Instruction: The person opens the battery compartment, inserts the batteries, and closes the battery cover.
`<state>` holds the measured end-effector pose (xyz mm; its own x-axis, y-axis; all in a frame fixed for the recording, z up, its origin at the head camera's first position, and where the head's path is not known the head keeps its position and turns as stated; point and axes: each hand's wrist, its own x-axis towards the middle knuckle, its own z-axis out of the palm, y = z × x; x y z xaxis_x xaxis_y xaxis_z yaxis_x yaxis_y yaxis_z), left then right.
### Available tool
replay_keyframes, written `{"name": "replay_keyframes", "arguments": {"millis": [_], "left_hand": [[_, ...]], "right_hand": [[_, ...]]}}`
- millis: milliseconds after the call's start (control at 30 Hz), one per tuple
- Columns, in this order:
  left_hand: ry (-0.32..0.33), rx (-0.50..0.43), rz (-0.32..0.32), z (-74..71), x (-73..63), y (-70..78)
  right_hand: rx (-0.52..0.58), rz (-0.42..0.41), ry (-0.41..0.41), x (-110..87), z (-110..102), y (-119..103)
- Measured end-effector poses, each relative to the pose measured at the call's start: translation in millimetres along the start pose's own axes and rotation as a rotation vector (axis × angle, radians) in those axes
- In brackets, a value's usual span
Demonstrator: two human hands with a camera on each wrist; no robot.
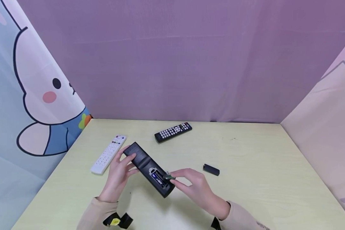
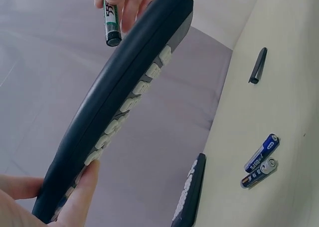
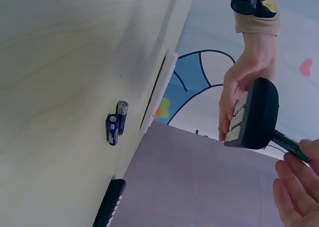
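My left hand grips a black remote control above the table, its back turned up. The battery compartment has no cover on it, and a blue battery lies inside. Between thumb and fingertips, my right hand pinches a green battery at the compartment's side. In the left wrist view this green battery stands near the remote's far end; in the right wrist view the battery points at the remote's back. Whether it sits inside the compartment I cannot tell.
A small black battery cover lies right of my right hand. A white remote rests at the left and another black remote farther back. Two loose batteries lie side by side on the table, hidden in the head view.
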<state>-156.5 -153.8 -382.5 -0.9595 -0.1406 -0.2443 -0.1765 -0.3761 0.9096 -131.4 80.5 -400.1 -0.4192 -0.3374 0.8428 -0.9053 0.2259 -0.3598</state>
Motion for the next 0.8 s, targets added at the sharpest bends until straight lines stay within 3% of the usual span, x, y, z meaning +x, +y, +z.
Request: {"name": "replay_keyframes", "arguments": {"millis": [400,800], "left_hand": [[0.003,-0.012,-0.017,2.8,0.0,-1.0],[-0.018,-0.027,-0.023,6.1,0.2,-2.8]], "right_hand": [[-0.159,-0.214,-0.002,2.7,1.7,-1.3],[-0.200,-0.237,-0.010,2.4,4.0,0.5]]}}
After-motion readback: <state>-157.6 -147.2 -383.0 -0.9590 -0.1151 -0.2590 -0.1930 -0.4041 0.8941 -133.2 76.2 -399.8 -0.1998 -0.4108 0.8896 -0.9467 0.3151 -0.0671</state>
